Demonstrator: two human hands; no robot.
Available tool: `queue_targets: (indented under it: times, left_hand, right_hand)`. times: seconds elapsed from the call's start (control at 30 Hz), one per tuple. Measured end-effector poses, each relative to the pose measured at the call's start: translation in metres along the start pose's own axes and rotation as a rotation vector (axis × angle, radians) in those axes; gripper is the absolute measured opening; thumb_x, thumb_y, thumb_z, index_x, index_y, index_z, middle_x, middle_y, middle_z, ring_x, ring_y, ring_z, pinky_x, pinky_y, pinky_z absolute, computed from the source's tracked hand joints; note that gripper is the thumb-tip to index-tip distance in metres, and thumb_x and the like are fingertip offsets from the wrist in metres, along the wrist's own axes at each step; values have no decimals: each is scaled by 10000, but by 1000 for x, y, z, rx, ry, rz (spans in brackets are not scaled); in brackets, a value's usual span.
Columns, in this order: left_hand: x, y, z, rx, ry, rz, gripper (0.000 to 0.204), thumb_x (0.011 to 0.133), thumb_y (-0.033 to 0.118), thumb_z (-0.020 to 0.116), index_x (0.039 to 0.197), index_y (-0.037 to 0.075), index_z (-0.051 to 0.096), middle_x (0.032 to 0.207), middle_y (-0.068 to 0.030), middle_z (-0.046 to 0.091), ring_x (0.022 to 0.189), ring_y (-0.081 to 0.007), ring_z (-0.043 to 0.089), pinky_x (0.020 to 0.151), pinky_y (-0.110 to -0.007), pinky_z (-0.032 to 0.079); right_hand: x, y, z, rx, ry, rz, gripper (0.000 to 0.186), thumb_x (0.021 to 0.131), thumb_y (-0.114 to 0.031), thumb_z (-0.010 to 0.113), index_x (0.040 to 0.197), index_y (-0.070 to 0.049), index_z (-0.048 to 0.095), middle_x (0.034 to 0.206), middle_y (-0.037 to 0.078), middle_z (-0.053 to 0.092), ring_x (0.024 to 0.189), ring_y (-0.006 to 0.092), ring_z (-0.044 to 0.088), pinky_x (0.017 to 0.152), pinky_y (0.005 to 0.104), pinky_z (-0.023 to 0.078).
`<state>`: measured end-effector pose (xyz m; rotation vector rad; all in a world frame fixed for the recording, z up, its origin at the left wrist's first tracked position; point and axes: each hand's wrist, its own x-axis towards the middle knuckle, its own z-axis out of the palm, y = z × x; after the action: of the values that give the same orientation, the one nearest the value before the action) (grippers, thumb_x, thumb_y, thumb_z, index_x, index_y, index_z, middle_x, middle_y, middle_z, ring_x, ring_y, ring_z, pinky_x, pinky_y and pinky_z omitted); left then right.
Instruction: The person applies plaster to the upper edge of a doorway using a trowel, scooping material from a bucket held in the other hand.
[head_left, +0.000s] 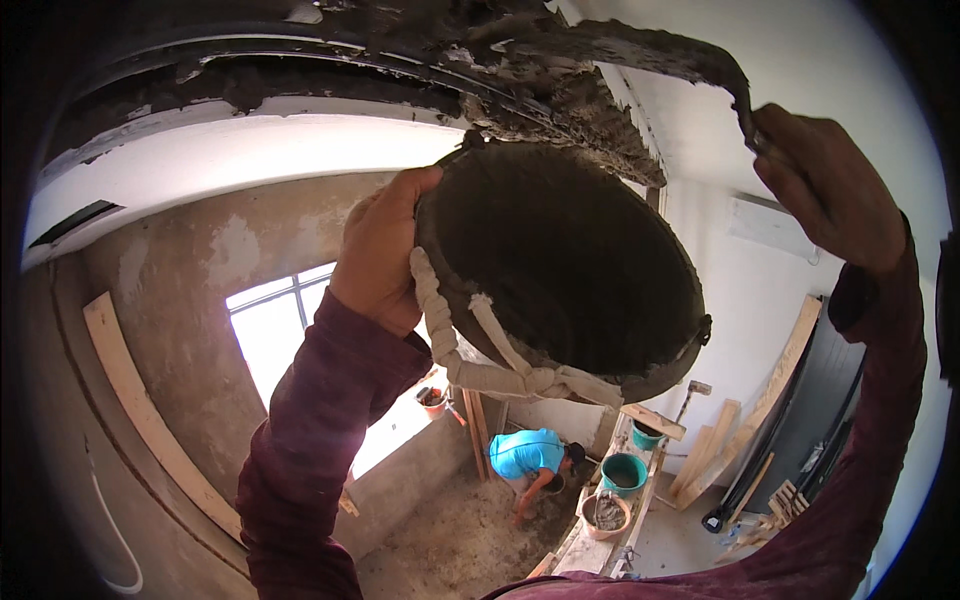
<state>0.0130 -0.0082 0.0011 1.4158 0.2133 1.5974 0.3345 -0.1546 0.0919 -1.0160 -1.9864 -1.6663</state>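
Note:
My left hand (385, 245) grips the rim of a mortar-stained bucket (575, 265), raised in front of me and tilted so its dark inside shows. A cloth-wrapped handle (500, 378) hangs along the bucket's lower side. Up at the right, my right hand (830, 185) is closed around the bent neck or handle of a mortar-caked trowel (655, 48). The trowel reaches left to the rough wet mortar (570, 105) on the overhead beam, just above the bucket. Where the blade ends and the mortar begins is hard to make out.
Far below, a person in a blue shirt (527, 453) bends to the floor. Beside them a plank platform (580, 550) carries a green bucket (624, 472) and a mortar-filled bucket (606, 513). Long boards (755, 410) lean at the right wall; a window (285, 320) is at left.

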Motion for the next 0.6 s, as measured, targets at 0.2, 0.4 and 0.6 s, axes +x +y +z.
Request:
queue_targets:
  times: [0.2,0.4,0.6]
  left_hand:
    - [-3,-3,-1,-244,41,-136,173,896,122,546,919,-36,611,816,-97,655,669,-175,648,606,-292,554]
    - [-10,-1,0,-207,31,-99,190,905,127,534,938,-45,607,817,-95,653,668,-167,646,606,-281,549]
    - [-6,-13,-11,-193,46,-199,195,907,129,524,943,-49,597,804,-88,644,657,-159,634,599,-280,541]
  right_hand:
    - [30,0,-17,-88,135,-117,294,900,-166,592,1139,2,561,849,159,582,796,289,555,724,397,431]
    - [-1,-4,-19,-38,37,116,282,927,-194,561,1122,11,567,821,142,575,755,231,545,692,348,422]
    - [-24,-15,7,157,27,172,281,905,-170,566,1110,23,557,777,158,564,708,240,548,652,367,413]
